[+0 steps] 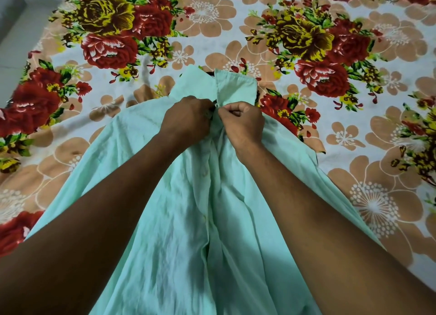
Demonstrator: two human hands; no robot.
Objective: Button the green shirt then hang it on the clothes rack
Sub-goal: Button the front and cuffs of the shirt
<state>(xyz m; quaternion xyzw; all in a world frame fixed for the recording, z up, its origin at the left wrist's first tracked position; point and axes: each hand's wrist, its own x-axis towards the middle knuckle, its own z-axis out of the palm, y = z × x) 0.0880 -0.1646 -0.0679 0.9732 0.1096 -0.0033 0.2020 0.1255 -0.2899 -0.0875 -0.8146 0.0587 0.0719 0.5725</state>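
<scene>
— Where is the shirt?
— The soft, light green cotton shirt (179, 220) lies flat on the bed sheet with big red and yellow flowers (236, 26), collar far from us.
— And the hands?
— The left hand (187, 120) and right hand (243, 123) both pinch the shirt's front edges just under the collar (232, 85), knuckles nearly touching.
</scene>
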